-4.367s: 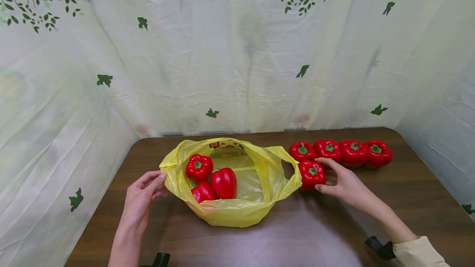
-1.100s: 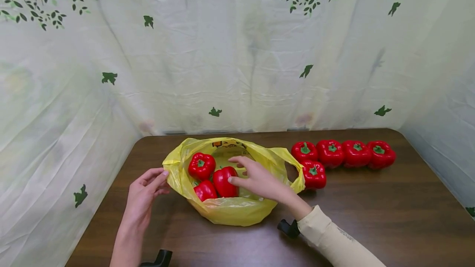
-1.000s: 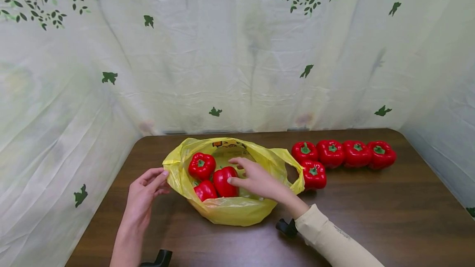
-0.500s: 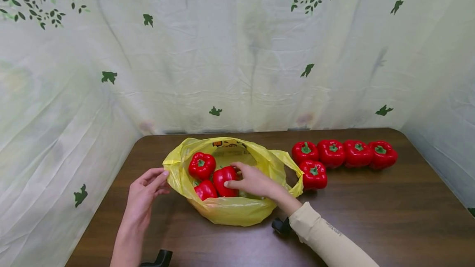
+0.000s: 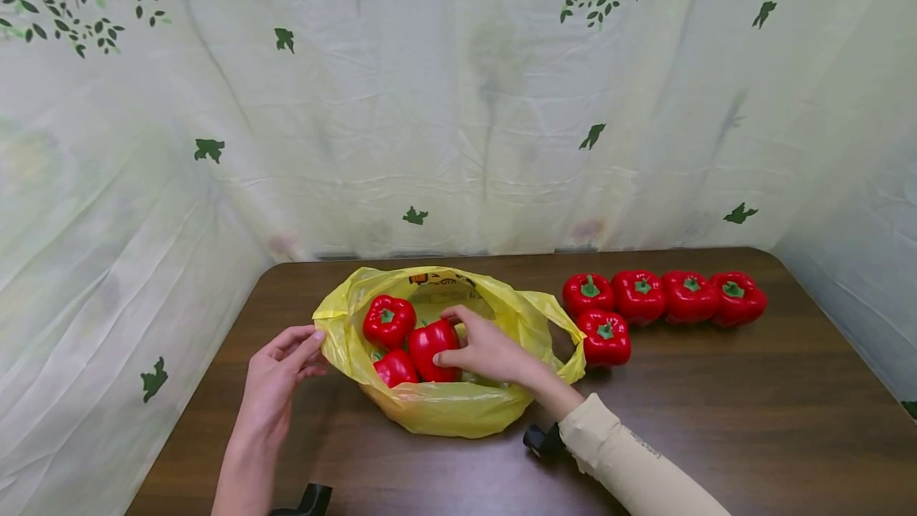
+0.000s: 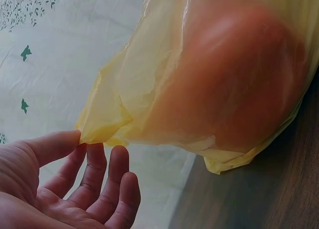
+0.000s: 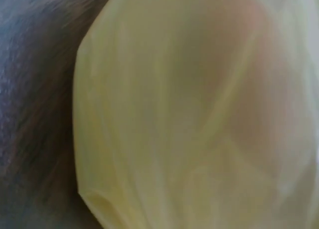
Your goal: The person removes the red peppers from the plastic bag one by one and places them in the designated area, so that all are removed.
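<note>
A yellow plastic bag point(image 5: 458, 414) stands on the table with its mouth spread wide. At its left edge my left hand point(image 5: 275, 377) pinches the rim between thumb and fingertips, as the left wrist view shows with the bag corner point(image 6: 102, 121). Three red bell peppers lie inside. My right hand point(image 5: 490, 349) reaches into the bag and holds the rightmost bell pepper point(image 5: 428, 347), thumb in front and fingers behind, partly hidden. Beside it are an upright bell pepper point(image 5: 389, 321) and a lower one point(image 5: 395, 369). The right wrist view is filled by the blurred bag wall point(image 7: 139, 129).
Right of the bag, a bell pepper point(image 5: 605, 338) sits close by the bag handle point(image 5: 573, 333). Behind it several more stand in a row, ending with a bell pepper point(image 5: 738, 299) at the right. The brown table point(image 5: 716, 420) has a pale leaf-print curtain point(image 5: 430, 118) behind it.
My right hand has left the bell pepper outside the bag, moved left into the bag and closed its thumb and fingers on one inside. The left hand keeps its pinch on the rim.
</note>
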Available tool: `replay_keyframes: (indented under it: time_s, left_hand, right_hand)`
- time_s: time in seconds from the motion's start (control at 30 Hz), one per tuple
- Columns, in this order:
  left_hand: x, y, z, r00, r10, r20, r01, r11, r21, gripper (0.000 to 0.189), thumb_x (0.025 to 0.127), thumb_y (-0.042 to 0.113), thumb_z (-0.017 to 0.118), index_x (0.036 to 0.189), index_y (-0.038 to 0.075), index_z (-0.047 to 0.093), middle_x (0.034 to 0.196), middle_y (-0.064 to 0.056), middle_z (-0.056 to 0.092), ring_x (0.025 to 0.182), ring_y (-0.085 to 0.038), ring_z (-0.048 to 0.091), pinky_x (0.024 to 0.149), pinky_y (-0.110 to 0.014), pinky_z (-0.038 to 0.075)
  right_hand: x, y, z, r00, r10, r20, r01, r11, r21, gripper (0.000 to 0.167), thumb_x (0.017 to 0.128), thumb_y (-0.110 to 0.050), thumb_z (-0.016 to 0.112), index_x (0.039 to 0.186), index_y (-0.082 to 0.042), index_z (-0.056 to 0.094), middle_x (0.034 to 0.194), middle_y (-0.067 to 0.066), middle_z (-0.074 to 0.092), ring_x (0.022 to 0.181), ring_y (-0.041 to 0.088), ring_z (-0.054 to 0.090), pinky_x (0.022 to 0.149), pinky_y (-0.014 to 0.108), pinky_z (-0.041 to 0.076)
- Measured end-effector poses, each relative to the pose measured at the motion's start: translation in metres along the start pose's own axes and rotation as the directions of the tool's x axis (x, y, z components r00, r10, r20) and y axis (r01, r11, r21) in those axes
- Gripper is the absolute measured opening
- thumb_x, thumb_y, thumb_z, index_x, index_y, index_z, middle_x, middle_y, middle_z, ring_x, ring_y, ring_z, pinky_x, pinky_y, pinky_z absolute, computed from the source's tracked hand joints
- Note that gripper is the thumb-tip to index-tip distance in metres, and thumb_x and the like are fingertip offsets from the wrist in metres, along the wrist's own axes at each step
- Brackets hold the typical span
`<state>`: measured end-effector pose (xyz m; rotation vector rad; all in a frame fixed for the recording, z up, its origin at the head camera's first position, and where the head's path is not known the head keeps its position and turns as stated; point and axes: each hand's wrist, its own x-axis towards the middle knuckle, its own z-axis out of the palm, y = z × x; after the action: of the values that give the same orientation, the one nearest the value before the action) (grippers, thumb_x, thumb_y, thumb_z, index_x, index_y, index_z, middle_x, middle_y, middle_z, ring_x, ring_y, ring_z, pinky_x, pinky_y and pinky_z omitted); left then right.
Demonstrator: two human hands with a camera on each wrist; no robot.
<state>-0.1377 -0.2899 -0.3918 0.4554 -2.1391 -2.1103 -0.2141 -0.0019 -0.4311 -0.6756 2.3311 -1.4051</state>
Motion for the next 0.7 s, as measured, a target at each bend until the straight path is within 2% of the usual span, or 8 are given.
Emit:
replay_keyframes:
  time_s: [0.13, 0.3, 0.53, 0.7]
  left_hand:
    - [0.000, 0.000, 0.000, 1.000, 0.004, 0.003, -0.004, 1.000, 0.000, 0.028, 0.090, 0.028, 0.073, 0.107, 0.006, 0.069, 0.090, 0.002, 0.070, 0.076, -0.016, 0.066, 0.071, -0.027, 0.056]
    - [0.000, 0.000, 0.000, 1.000, 0.002, -0.004, -0.002, 1.000, 0.007, 0.029, 0.090, 0.029, 0.073, 0.108, 0.006, 0.069, 0.092, 0.002, 0.069, 0.076, -0.015, 0.065, 0.071, -0.027, 0.056]
    - [0.000, 0.001, 0.000, 1.000, 0.013, 0.002, -0.013, 1.000, -0.007, 0.028, 0.091, 0.028, 0.073, 0.107, 0.005, 0.069, 0.091, 0.002, 0.068, 0.076, -0.015, 0.065, 0.071, -0.027, 0.056]
    - [0.000, 0.001, -0.001, 1.000, 0.017, 0.004, -0.017, 1.000, -0.011, 0.027, 0.091, 0.027, 0.073, 0.106, 0.005, 0.069, 0.091, 0.001, 0.069, 0.075, -0.015, 0.065, 0.070, -0.027, 0.056]
  right_hand:
    - [-0.003, -0.005, 0.000, 0.999, -0.033, -0.035, 0.034, 0.999, 0.035, 0.069, 0.083, -0.023, 0.078, 0.141, -0.008, 0.044, 0.127, 0.007, 0.054, 0.102, 0.023, 0.061, 0.076, 0.031, 0.056]
    - [-0.010, -0.015, -0.002, 0.993, -0.082, -0.089, 0.083, 0.997, 0.002, 0.075, 0.080, -0.021, 0.078, 0.145, -0.009, 0.042, 0.131, 0.004, 0.050, 0.107, 0.023, 0.057, 0.079, 0.031, 0.055]
    - [-0.020, -0.023, -0.006, 0.977, -0.136, -0.162, 0.132, 0.991, -0.033, 0.071, 0.077, -0.016, 0.079, 0.141, -0.014, 0.048, 0.127, -0.003, 0.051, 0.106, 0.018, 0.054, 0.079, 0.030, 0.055]
    - [-0.030, -0.029, -0.011, 0.975, -0.148, -0.168, 0.154, 0.988, 0.021, 0.073, 0.078, -0.012, 0.078, 0.142, -0.014, 0.045, 0.127, -0.002, 0.051, 0.105, 0.022, 0.057, 0.076, 0.028, 0.056]
